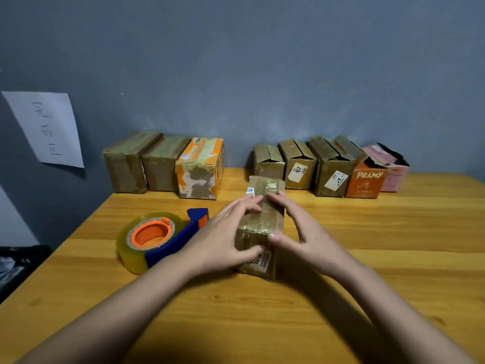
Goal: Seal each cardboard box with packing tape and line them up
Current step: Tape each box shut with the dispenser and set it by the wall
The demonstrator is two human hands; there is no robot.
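Note:
A small brown cardboard box [262,222] lies lengthways in the middle of the wooden table [393,245], with a strip of clear tape along its top. My left hand [223,232] rests on its left side, fingers flat on top and thumb against the near face. My right hand [309,232] lies on the right side, fingers flat on the tape and thumb at the near top edge. A roll of clear packing tape in a blue and orange dispenser [149,237] lies just left of the box.
Three taped boxes [162,164] stand side by side at the back left against the wall. At the back right stands a row of several boxes [299,164] with loose flaps, among them an orange box [366,182] and a pink one [393,172]. A paper sheet [47,127] hangs on the wall.

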